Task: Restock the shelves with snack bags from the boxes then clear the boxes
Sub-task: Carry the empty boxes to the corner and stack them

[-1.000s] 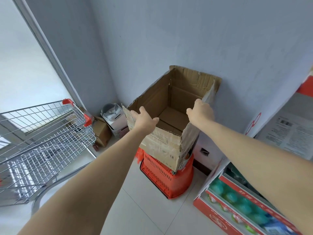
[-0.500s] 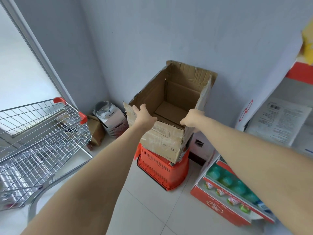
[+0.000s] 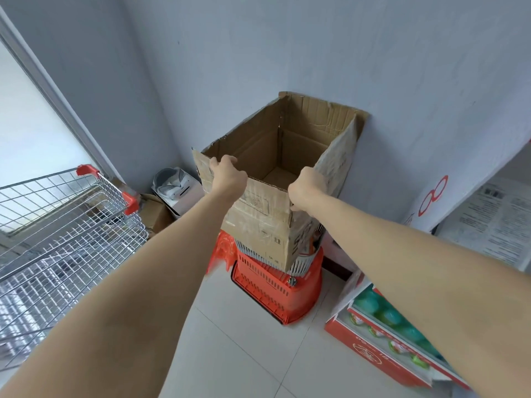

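An empty brown cardboard box with its flaps up stands against the grey wall, resting on stacked shopping baskets. My left hand grips the box's near rim at the left corner. At the near right corner, my right hand holds the same rim, fingers curled over the edge. Nothing lies inside the box as far as I can see; no snack bags are in view.
A metal shopping cart with red corners stands to the left. A white appliance and a small carton sit in the corner. A red display box of green packs lies on the floor at right, below a white shelf end.
The box has been set lower onto the baskets and stands more upright. Both hands have shifted along the near rim, still holding it. My view has pulled back and tilted.
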Motion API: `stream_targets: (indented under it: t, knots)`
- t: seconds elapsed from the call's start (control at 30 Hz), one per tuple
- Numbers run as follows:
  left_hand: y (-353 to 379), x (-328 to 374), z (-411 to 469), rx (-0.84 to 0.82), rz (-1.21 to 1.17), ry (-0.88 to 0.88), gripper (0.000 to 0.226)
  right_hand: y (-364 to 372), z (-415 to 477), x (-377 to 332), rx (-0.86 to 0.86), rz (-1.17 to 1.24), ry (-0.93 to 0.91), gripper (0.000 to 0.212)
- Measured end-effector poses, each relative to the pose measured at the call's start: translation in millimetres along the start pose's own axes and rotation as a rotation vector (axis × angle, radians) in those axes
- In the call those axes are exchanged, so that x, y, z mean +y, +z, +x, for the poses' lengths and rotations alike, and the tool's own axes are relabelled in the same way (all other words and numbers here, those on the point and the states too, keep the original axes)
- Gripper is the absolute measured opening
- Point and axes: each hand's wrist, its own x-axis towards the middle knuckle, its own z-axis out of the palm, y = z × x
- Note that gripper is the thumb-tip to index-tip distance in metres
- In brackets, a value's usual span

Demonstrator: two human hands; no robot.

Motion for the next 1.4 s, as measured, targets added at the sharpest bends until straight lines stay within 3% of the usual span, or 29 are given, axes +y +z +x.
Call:
stream_targets:
  t: [0.17, 0.4, 0.7, 1.07, 1.4]
  knots:
    - [3.3, -3.6, -7.3, 0.007, -0.018, 0.012, 0.046, -6.1, -3.8, 8.0, -0.072, -0.095, -0.098, 0.040]
    - [3.3, -17.6, -27.1, 0.009, -0.059, 0.007, 0.044, -12.0, -16.5, 15.9, -0.088, -0.126, -0.088, 0.059]
    - [-10.1, -16.1, -44.0, -0.055, -0.029, 0.067, 0.057, -21.0, -36.1, 10.0, 0.026, -0.221, -0.164, 0.048]
    - [-52.5, -17.4, -72.8, -0.022, 0.250, 0.219, 0.046, -27.2, -82.0, -20.7, 0.122, -0.363, -0.433, 0.030]
    - [-155.1, -46.3, -144.6, 0.046, 0.618, 0.421, 0.041, -12.8, -165.8, -87.3, -0.005, -0.482, -0.761, 0.034]
